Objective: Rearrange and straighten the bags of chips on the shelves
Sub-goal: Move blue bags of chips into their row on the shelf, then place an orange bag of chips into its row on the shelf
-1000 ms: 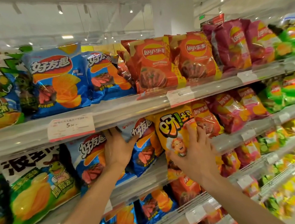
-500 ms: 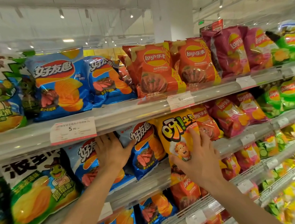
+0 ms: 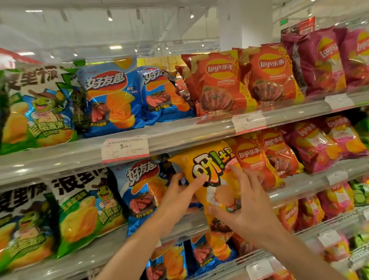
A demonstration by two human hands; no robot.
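Holding the yellow chip bag with both hands, I stand in front of the middle shelf. My left hand has its grip closed on the bag's left edge, with my fingers curled over the front. My right hand has its fingers spread wide and pressed flat on the front of the bag, lower down. The bag is right in my hands, so nothing is far away. It is tall and leans, with its top tipped to the left and its bottom hanging down past the shelf edge. On its left is a blue chip bag. On its right is an orange Lay's bag, touching it. I think the bottom must go up and back so the bag stands straight between them.
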